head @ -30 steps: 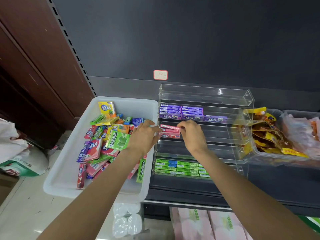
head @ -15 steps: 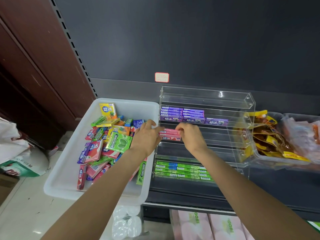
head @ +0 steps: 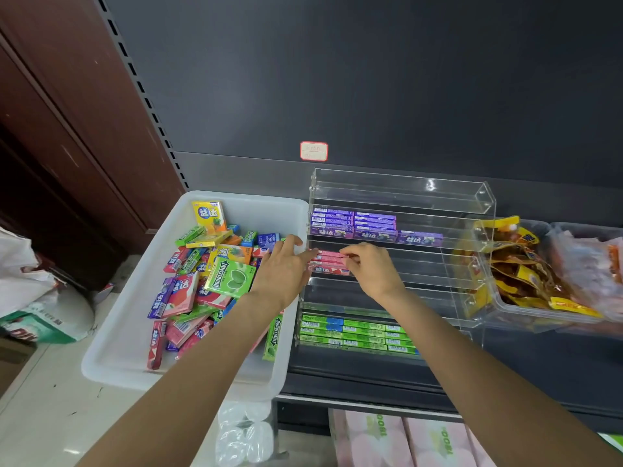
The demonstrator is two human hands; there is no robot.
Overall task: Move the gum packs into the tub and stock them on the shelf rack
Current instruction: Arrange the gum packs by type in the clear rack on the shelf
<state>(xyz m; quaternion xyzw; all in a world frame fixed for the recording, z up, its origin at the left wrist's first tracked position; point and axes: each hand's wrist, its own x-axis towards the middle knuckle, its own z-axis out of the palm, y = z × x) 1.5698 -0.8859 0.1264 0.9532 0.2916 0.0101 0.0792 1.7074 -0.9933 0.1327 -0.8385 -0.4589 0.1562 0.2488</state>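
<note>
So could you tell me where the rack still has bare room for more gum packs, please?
The top tier is bare. The pink tier is free right of the right hand, and the tier below looks bare. The purple row and the green row leave room at their right ends. The tub's middle is crowded.

A clear bin [head: 505, 306] of yellow snack packets [head: 515, 264] stands on the dark shelf [head: 539, 372], with a second bin [head: 573, 227] of reddish packets [head: 586, 264] just beside it on the right. A small red-bordered price label [head: 314, 151] is fixed to the dark back panel [head: 371, 79]. Pink packages [head: 404, 439] lie on the level below, a clear plastic-wrapped bundle [head: 244, 433] sits left of them, and white bags [head: 30, 291] rest on the pale floor [head: 40, 416] at far left.
</note>
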